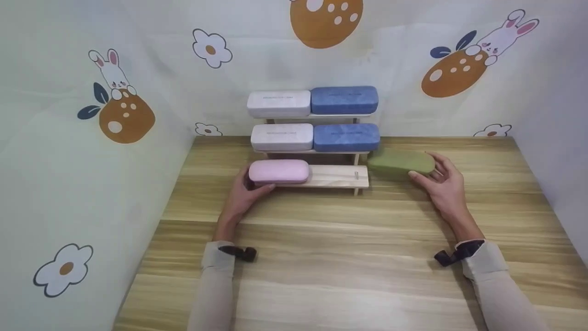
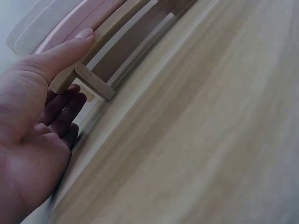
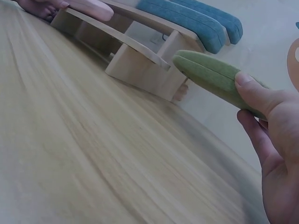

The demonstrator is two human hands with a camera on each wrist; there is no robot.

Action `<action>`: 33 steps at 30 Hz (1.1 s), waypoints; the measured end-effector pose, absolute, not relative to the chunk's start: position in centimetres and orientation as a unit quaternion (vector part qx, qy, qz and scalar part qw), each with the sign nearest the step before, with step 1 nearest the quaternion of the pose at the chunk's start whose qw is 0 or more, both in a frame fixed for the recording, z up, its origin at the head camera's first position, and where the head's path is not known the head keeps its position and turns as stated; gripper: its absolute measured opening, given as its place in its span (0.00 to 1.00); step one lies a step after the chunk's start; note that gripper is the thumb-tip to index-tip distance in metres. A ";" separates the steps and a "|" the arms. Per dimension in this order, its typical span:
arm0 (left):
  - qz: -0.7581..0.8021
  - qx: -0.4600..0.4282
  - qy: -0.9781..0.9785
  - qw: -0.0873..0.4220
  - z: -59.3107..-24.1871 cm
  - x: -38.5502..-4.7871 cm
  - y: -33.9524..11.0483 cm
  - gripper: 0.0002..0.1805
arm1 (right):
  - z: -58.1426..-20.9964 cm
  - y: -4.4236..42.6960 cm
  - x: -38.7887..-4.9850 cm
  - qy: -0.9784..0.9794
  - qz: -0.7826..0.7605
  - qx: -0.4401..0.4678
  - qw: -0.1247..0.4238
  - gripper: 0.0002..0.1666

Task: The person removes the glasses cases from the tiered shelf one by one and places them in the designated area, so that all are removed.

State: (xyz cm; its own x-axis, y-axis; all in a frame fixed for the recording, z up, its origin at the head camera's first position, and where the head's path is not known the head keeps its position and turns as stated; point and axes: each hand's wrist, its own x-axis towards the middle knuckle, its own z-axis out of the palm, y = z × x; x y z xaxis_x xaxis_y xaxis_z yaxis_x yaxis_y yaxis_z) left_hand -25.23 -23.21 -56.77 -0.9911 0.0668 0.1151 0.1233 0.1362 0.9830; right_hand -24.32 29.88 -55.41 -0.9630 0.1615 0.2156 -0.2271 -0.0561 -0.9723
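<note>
r grip point(image 1: 444, 186), part-closed, pinches green case point(image 1: 399, 162) just r of bottom shelf point(image 1: 333, 177), l grip point(image 1: 245, 191) curled round shelf's l end; prob loading step, next likely needs shift l, lower onto bare half.

Bottom shelf point(image 1: 331, 176): right half open to you from front; pink case point(image 1: 279, 171) blocks left, green case point(image 1: 395, 162) right edge.

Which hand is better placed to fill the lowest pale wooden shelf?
Likely the right hand: it grips the green oblong case near the bare end of the shelf; the left hand is at the other end, by the pink rounded case.
</note>
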 end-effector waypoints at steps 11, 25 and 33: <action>-0.659 -0.065 -0.749 0.023 -57.0 -25.3 -23.2 0.48 | -56.1 30.7 -26.8 -0.739 0.663 -0.033 0.112 0.46; -0.655 -0.060 -0.752 0.030 -56.8 -25.2 -23.2 0.47 | -55.1 29.9 -29.9 -0.788 0.609 -0.017 0.092 0.46; -0.665 -0.063 -0.744 0.029 -56.9 -25.2 -23.1 0.47 | -54.9 30.1 -31.1 -0.815 0.577 -0.005 0.055 0.45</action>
